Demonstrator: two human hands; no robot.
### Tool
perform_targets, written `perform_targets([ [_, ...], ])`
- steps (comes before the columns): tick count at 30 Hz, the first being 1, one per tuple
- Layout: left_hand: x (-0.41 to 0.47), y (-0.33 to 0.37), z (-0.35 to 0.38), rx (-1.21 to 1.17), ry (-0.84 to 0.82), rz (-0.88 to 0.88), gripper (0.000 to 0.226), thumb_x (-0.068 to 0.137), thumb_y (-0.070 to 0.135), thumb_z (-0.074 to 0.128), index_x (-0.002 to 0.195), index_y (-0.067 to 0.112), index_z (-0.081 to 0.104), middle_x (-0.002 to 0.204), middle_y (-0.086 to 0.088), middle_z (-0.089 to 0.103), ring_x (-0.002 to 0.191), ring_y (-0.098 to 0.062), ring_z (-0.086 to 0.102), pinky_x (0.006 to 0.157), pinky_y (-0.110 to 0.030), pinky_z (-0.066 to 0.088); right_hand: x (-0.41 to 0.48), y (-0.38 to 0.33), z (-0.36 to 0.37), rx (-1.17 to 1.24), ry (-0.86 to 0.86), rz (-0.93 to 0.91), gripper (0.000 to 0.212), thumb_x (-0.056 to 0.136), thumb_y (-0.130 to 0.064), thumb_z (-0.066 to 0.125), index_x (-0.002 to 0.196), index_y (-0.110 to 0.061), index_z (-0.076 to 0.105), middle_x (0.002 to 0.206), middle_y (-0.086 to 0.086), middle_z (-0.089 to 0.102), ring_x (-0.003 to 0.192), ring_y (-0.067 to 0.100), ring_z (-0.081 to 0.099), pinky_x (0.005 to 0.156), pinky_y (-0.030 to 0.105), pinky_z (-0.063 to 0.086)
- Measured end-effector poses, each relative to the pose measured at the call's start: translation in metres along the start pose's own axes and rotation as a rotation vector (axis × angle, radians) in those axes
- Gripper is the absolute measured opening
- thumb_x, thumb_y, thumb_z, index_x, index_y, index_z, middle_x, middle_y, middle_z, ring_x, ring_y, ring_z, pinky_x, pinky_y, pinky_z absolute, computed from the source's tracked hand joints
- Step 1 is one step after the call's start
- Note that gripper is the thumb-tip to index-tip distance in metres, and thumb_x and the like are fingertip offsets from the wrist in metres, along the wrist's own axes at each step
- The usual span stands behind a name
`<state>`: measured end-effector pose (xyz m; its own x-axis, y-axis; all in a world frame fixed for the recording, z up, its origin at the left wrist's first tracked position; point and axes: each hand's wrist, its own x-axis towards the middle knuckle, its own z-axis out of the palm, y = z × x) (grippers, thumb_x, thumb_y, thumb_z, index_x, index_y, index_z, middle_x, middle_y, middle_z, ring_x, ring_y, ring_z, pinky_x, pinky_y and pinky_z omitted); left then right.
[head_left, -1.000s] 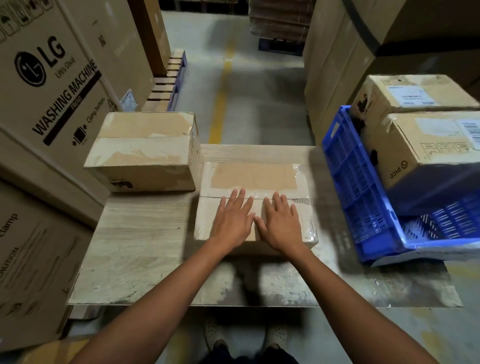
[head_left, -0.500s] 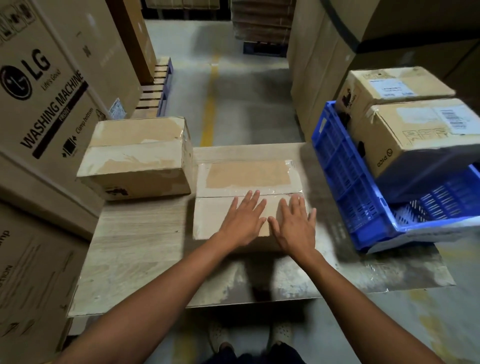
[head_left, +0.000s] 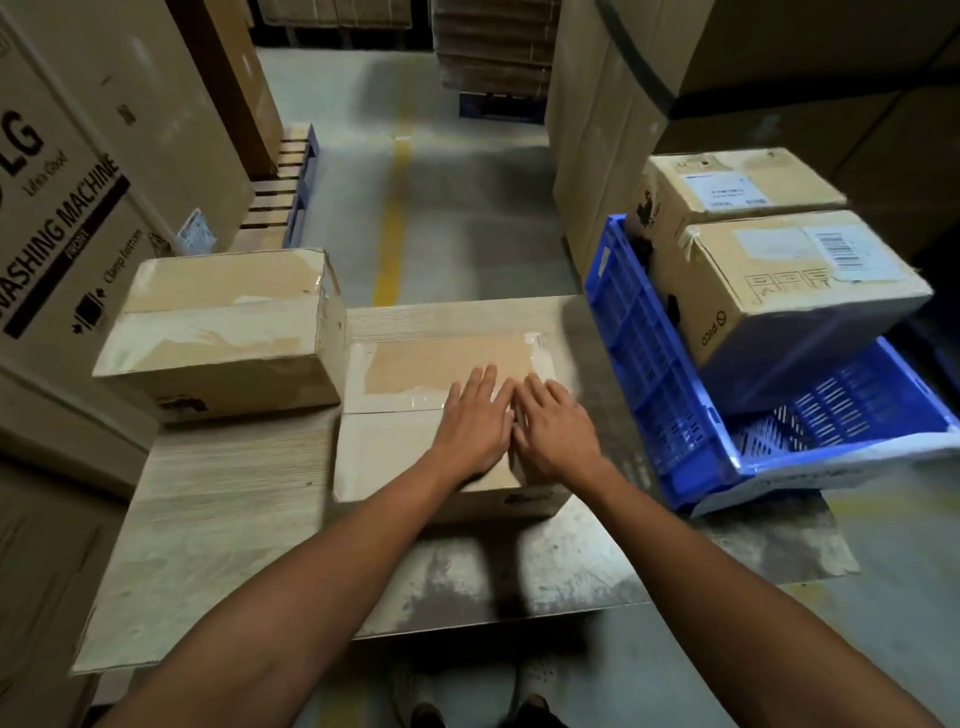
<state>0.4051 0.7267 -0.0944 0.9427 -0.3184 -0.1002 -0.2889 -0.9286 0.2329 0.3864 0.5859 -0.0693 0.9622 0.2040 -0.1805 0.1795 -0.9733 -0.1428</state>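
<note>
A flat cardboard box (head_left: 395, 447) with tape across its top flaps lies in the middle of the low table (head_left: 218, 519). My left hand (head_left: 475, 423) and my right hand (head_left: 553, 434) lie palm down side by side on the right half of the box top, fingers straight, pressing on the flaps. The fingertips reach past the seam onto the far flap. A second, taller taped box (head_left: 218, 332) stands on the table's far left corner, touching the flat box's left side.
A blue plastic crate (head_left: 670, 415) sits tilted at the table's right, holding two labelled cardboard boxes (head_left: 789, 291). Large washing-machine cartons (head_left: 67, 218) wall in the left side. Tall cartons stand at the back right. A concrete aisle with a yellow line (head_left: 395, 218) runs ahead.
Both hands have slid forward and to the right across the box top, from the near flap over the seam. The view has tilted and shifted.
</note>
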Motion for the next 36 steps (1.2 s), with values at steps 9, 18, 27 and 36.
perform_targets([
  [9, 0.029, 0.007, -0.02, 0.095, 0.113, -0.044, 0.031, 0.098, 0.028, 0.039, 0.126, 0.021, 0.051, 0.127, -0.008, 0.049, 0.116, -0.029, 0.043, 0.094, -0.046, 0.042, 0.04, 0.01, -0.027, -0.038, 0.011, -0.059, 0.042, 0.098, -0.045, 0.043, 0.129, -0.019, 0.054, 0.131, 0.006, 0.054, 0.126, 0.027, 0.046, 0.098, 0.05, 0.038],
  [18, 0.028, -0.008, 0.011, 0.089, 0.045, -0.124, 0.057, 0.106, 0.041, 0.023, 0.16, 0.027, 0.009, 0.168, -0.008, -0.004, 0.154, -0.03, -0.007, 0.124, -0.046, 0.001, 0.033, 0.019, 0.032, 0.074, 0.076, -0.088, 0.066, 0.103, -0.045, 0.013, 0.162, -0.019, 0.001, 0.169, 0.005, -0.008, 0.154, 0.023, -0.02, 0.126, 0.047, 0.012],
  [27, 0.019, -0.023, -0.002, 0.056, 0.022, -0.093, 0.057, 0.107, 0.046, 0.026, 0.159, 0.028, 0.015, 0.169, 0.0, 0.001, 0.155, -0.022, -0.002, 0.124, -0.047, 0.004, 0.033, 0.018, 0.019, 0.098, -0.01, -0.068, 0.065, 0.105, -0.046, 0.019, 0.162, -0.019, 0.005, 0.169, 0.003, -0.01, 0.154, 0.023, -0.017, 0.122, 0.056, 0.019],
  [36, -0.027, -0.115, -0.034, -0.587, 0.251, -0.791, 0.069, 0.104, 0.043, 0.043, 0.16, 0.018, 0.01, 0.164, -0.012, 0.022, 0.148, -0.036, 0.024, 0.119, -0.052, 0.025, 0.044, 0.0, -0.007, 0.474, 0.003, 0.218, 0.08, 0.089, -0.033, 0.07, 0.155, -0.021, 0.026, 0.166, 0.021, 0.008, 0.148, 0.042, 0.021, 0.113, 0.051, 0.035],
])
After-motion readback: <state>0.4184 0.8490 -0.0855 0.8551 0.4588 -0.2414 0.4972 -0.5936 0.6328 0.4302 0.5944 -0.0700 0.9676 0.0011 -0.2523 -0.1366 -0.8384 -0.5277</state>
